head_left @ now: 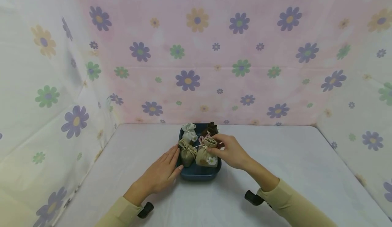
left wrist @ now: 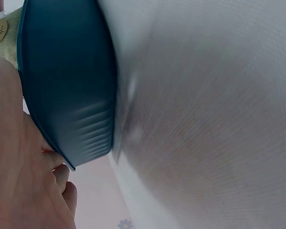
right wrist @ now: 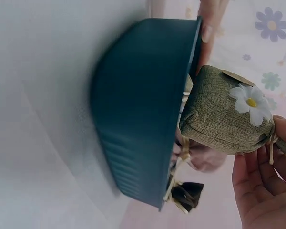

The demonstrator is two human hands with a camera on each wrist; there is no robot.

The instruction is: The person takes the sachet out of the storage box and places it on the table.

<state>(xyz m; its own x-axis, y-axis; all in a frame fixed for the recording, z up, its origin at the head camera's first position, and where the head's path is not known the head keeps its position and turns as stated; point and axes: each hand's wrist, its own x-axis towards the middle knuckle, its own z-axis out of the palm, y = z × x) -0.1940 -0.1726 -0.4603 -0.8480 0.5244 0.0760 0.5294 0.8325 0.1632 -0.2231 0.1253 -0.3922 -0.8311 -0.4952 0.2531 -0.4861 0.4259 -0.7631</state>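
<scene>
With thumb and fingers, my right hand pinches the tied neck of a beige drawstring pouch that bears a white flower. The right wrist view shows this pouch tilted and raised at the rim of the dark blue plastic tub. Along the tub's left side lies my left hand, fairly straight fingers touching the rim. Inside the tub are an olive pouch, a white pouch, a dark brown pouch and a pink one, mostly hidden in the head view.
A white cloth covers the table under the tub. Flower-printed fabric walls stand behind and on both sides. Each wrist carries a black camera mount close to the tabletop.
</scene>
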